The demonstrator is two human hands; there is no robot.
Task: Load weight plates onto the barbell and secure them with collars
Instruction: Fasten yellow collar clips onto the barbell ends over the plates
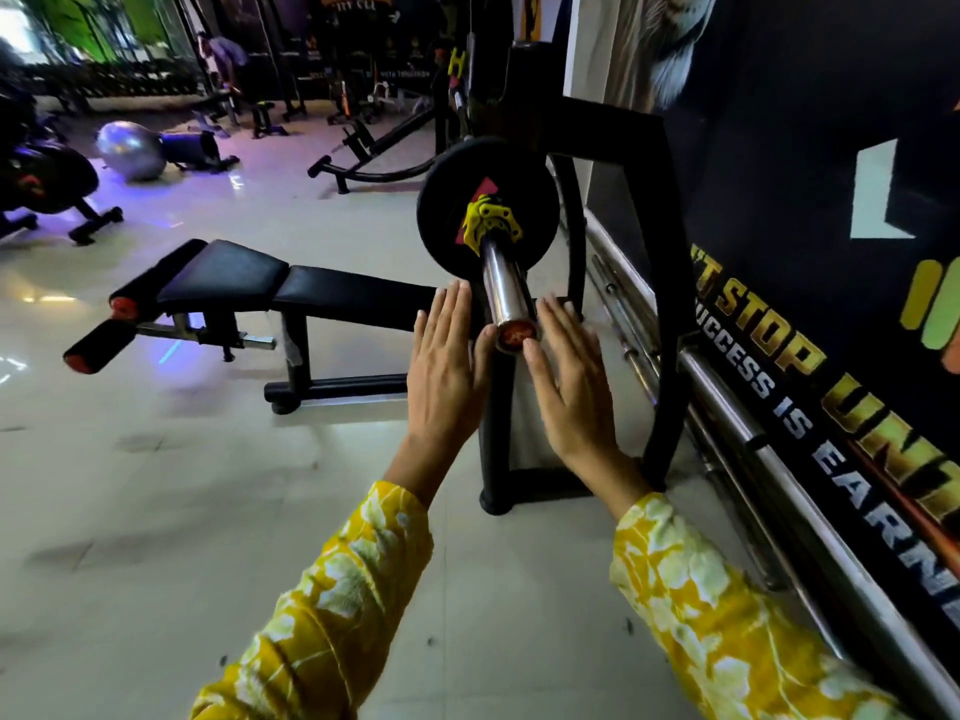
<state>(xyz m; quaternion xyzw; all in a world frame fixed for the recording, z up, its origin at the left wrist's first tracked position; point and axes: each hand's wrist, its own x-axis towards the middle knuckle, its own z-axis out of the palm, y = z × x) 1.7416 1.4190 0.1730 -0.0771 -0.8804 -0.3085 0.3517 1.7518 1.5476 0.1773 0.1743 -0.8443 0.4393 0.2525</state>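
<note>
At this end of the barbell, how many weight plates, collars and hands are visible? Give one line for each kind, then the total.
weight plate: 1
yellow collar: 1
hands, both open: 2 (left hand, right hand)
Total: 4

Both our arms reach out forward, yellow patterned sleeves (332, 605) down to the wrists. Our left grip (447, 356) and right grip (566, 371) sit level, side by side with a gap between. Backs face us, fingers straight and close together, thumbs angled inward toward each other.
</note>
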